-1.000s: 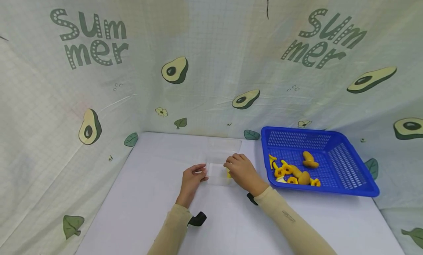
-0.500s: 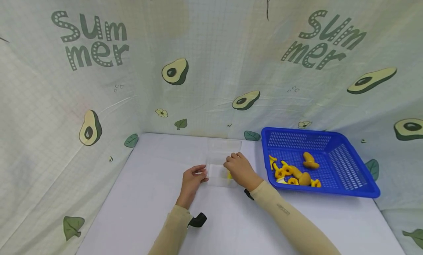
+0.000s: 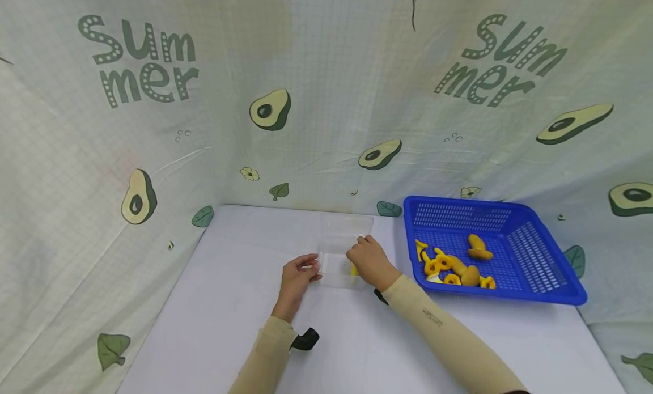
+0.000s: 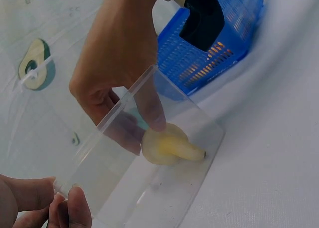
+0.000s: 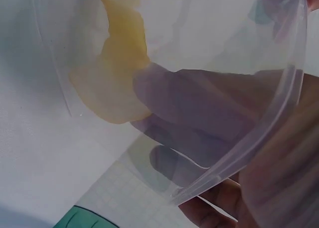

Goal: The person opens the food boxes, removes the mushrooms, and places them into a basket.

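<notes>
A clear plastic box [image 3: 336, 280] stands on the white table, its clear lid [image 3: 347, 224] laid back behind it. My left hand [image 3: 297, 278] grips the box's left rim between thumb and fingers. My right hand [image 3: 372, 262] reaches over the box's right side, its fingers down inside. Seen through the clear wall in the left wrist view, thumb and fingers pinch the cap of a yellow mushroom [image 4: 167, 146], whose stem points toward the wall. In the right wrist view the same mushroom [image 5: 117, 83] looks blurred through the plastic. The head view leaves most of it hidden behind the hand.
On the right a blue perforated basket [image 3: 541, 297] holds several yellow mushroom-like pieces, some ring-shaped at the end, and a brown-yellow mushroom [image 3: 478, 246] lying apart from them. A printed cloth [image 3: 326, 173] hangs behind the table.
The right forearm has swung slightly inward and the right hand has shifted a little inside the box. More of the yellow mushroom shows below the fingers. The left hand holds its place.
</notes>
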Demonstrator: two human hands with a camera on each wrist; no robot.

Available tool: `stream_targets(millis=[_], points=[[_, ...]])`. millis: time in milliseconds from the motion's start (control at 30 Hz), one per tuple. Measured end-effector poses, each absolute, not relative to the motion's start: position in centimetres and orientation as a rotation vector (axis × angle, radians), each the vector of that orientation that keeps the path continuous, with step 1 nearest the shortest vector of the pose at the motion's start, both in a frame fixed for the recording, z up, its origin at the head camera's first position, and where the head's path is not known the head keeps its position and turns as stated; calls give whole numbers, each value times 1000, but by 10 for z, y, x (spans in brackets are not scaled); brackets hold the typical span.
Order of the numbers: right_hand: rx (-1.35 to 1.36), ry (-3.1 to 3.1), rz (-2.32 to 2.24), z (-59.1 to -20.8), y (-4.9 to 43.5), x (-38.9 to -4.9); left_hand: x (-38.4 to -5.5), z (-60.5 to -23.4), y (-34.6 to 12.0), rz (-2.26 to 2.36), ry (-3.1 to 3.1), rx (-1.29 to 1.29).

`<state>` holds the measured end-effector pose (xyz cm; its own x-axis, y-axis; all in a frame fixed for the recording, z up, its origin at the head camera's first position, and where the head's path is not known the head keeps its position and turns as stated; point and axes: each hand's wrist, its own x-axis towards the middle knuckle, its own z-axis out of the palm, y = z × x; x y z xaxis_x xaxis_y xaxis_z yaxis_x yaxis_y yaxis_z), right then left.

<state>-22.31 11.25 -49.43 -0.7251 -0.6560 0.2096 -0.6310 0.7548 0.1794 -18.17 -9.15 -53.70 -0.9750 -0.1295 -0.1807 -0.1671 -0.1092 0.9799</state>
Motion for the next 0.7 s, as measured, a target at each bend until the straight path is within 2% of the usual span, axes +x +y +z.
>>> stream_targets(millis=[700], points=[[1009, -2796, 109, -493, 114, -221, -179, -534, -90, 2297, 2090, -340]])
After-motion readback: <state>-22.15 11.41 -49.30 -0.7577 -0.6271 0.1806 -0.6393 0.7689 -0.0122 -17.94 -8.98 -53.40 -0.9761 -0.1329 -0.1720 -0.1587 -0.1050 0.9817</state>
